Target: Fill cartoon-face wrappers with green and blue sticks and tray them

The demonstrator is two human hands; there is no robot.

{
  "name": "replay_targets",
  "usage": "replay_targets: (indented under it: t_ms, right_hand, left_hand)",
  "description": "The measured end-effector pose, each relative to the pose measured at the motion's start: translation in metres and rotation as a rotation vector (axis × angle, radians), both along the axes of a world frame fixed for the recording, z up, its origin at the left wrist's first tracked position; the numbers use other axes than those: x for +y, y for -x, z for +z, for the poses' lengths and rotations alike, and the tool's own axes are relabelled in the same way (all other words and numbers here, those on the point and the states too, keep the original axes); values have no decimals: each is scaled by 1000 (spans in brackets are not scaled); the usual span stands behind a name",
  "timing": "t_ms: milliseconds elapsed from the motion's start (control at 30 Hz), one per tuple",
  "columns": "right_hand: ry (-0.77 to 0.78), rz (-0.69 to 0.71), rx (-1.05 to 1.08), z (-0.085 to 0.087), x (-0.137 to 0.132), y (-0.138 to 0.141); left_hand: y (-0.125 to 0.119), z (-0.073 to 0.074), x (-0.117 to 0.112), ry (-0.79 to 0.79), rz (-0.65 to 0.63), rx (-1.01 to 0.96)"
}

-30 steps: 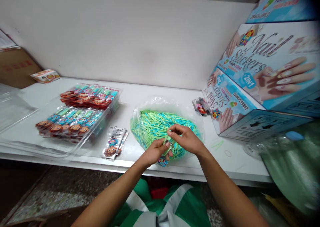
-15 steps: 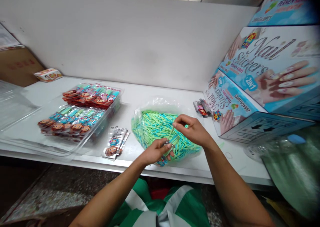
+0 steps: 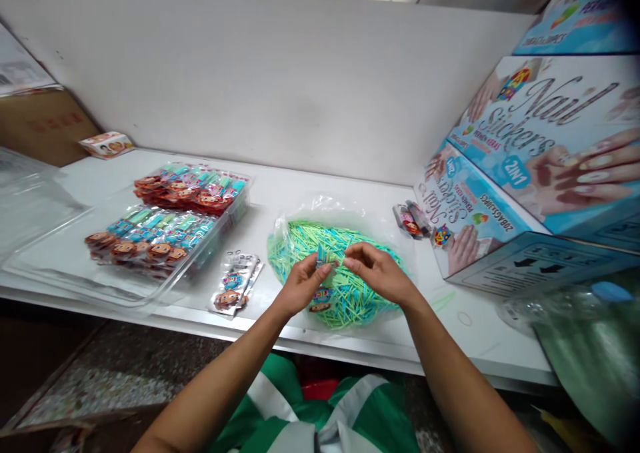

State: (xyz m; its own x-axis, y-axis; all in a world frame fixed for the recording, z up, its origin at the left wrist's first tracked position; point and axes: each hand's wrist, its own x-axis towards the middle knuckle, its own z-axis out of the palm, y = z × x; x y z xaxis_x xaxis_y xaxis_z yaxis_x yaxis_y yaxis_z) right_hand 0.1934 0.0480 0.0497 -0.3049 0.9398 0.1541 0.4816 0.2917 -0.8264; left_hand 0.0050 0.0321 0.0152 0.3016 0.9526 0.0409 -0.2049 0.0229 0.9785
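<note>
My left hand (image 3: 303, 283) is closed around small clear printed packets (image 3: 321, 298), with blue and green sticks showing above the thumb. The packets' printed ends hang below my fingers, over the near side of the bag. Close by on the right, my right hand (image 3: 375, 272) has its thumb and fingertips pinched near the top of the packets; whatever lies between them is too small to make out. Under both hands sits an open clear plastic bag (image 3: 305, 230) full of thin green and blue plastic sticks (image 3: 355, 300).
Left of the bag lie several flat printed packets (image 3: 234, 285). Further left, a clear plastic tray (image 3: 173, 293) holds two rows of filled packets (image 3: 150, 240). Small packets (image 3: 411, 220) lie beside stacked Nail Stickers boxes (image 3: 500, 166) on the right. A clear bottle (image 3: 560, 306) is at the right edge.
My right hand, which held a green stick above the bag, has come down and left to my left hand. My left hand has risen slightly and turned the packets more upright.
</note>
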Motion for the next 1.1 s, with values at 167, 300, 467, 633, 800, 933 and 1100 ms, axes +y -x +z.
replay_targets:
  t_ms: [167,300,467,633,800,933,1100]
  right_hand:
    - [10,98,123,-6,-14,16]
    - [-62,40,170,-11,-14,17]
    - [-167,44,186,-9,-13,17]
    - [-178,14,218,-4,-11,14]
    - [-154,27,239,6,-10,24]
    - [-113,-7,206,12,-8,32]
    - [-52,-141,185,5,-7,9]
  left_hand:
    - [3,6,2,-51,49,53]
    - [6,11,1,-63,19,0]
    - [10,12,2,-138,19,-4]
    - [11,5,2,-133,20,-6]
    - [10,-3,0,-118,44,11]
    - [39,14,6,-110,122,-2]
    - [159,59,38,-313,601,302]
